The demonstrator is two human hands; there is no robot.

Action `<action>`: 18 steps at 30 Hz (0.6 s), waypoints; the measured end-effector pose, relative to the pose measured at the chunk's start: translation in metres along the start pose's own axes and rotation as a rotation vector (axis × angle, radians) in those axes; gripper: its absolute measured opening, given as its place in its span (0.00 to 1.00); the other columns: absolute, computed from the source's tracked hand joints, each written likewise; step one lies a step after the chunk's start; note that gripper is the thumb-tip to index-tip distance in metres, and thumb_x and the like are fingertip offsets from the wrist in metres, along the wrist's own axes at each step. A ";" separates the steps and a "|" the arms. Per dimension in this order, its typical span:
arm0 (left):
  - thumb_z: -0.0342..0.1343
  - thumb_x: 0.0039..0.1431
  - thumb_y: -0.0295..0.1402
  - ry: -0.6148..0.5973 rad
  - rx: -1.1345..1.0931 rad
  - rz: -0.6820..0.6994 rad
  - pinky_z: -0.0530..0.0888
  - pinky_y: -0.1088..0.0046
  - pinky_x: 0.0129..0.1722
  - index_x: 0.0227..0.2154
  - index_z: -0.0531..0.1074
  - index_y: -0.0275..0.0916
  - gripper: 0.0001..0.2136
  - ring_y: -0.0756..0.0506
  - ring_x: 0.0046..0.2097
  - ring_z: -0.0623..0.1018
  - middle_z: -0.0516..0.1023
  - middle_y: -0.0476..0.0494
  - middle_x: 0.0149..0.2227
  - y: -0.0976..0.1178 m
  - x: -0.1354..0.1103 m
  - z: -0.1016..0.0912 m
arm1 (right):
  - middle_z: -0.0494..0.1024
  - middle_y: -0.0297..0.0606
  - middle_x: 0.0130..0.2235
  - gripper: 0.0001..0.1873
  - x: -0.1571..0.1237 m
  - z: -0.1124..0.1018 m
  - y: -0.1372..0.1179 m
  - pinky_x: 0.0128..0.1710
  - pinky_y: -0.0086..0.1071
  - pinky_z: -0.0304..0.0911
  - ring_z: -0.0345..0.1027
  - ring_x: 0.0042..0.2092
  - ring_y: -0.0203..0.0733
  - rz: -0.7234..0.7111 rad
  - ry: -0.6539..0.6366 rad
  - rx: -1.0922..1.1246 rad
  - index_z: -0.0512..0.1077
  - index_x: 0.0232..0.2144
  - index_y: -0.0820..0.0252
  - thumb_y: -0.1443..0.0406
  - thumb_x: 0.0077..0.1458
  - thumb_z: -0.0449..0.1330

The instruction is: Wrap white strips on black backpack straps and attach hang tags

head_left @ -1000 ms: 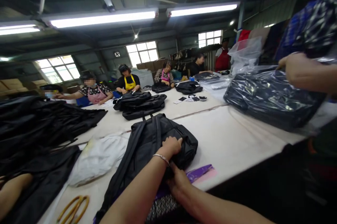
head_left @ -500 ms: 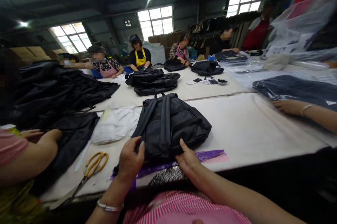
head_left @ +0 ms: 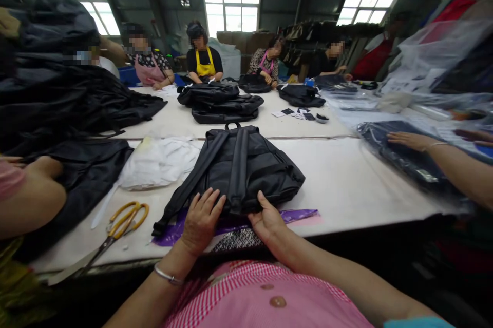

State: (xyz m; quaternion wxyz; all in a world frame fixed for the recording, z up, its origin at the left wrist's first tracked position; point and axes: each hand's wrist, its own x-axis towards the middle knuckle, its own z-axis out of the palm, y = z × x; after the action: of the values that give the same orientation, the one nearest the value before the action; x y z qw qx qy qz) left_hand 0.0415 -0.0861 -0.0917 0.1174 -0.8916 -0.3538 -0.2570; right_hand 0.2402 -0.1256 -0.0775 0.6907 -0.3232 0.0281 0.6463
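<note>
A black backpack (head_left: 262, 169) lies on the white table in front of me, its two shoulder straps facing up and its top loop pointing away. My left hand (head_left: 202, 220) rests on its lower left edge, fingers stretched out flat. At the bottom edge, my right hand (head_left: 269, 223) grips the backpack with the thumb on top and the fingers hidden underneath. One strap's loose end (head_left: 160, 226) reaches out to the left. Beneath the backpack is a purple plastic strip (head_left: 300, 215), with a black-and-white patterned piece (head_left: 239, 239) near the table's front edge.
Orange-handled scissors (head_left: 127, 220) lie left, beside a white cloth bundle (head_left: 157, 164). Black bags (head_left: 223, 104) are stacked beyond. A large black fabric pile (head_left: 69, 97) fills the left side. At right, a co-worker's hand (head_left: 412, 140) touches a plastic-wrapped dark bag (head_left: 416, 164). Several people work across the table.
My left hand has flattened onto the backpack's lower edge, and the left strap now extends outward. My right hand keeps its hold. The view has tilted and shifted; the co-worker's hand moved on the wrapped bag.
</note>
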 end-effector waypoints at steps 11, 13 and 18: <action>0.47 0.61 0.23 -0.058 -0.038 0.174 0.60 0.46 0.60 0.51 0.73 0.49 0.21 0.37 0.60 0.69 0.74 0.41 0.55 -0.033 -0.012 0.007 | 0.79 0.43 0.37 0.12 -0.051 -0.004 -0.070 0.40 0.38 0.71 0.75 0.37 0.42 -0.093 -0.397 -1.465 0.72 0.39 0.64 0.62 0.59 0.54; 0.46 0.61 0.23 -0.055 -0.043 0.186 0.60 0.46 0.60 0.51 0.73 0.48 0.21 0.37 0.59 0.70 0.74 0.42 0.55 -0.034 -0.011 0.005 | 0.78 0.45 0.42 0.15 -0.042 0.007 -0.092 0.50 0.39 0.65 0.72 0.45 0.43 -0.507 -0.603 -1.793 0.74 0.41 0.62 0.61 0.62 0.51; 0.44 0.61 0.22 -0.122 -0.036 0.177 0.59 0.48 0.61 0.55 0.69 0.49 0.23 0.38 0.61 0.67 0.72 0.41 0.57 -0.034 -0.015 0.001 | 0.62 0.49 0.63 0.26 0.005 -0.011 -0.112 0.63 0.52 0.44 0.51 0.65 0.55 -0.779 -0.751 -2.333 0.65 0.59 0.59 0.58 0.61 0.55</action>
State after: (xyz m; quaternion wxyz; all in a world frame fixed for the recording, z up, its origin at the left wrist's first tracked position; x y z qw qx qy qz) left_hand 0.0089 -0.0696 -0.0994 0.1021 -0.9353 -0.2753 -0.1973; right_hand 0.3471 -0.1220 -0.0427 0.1085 -0.5193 -0.8422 0.0957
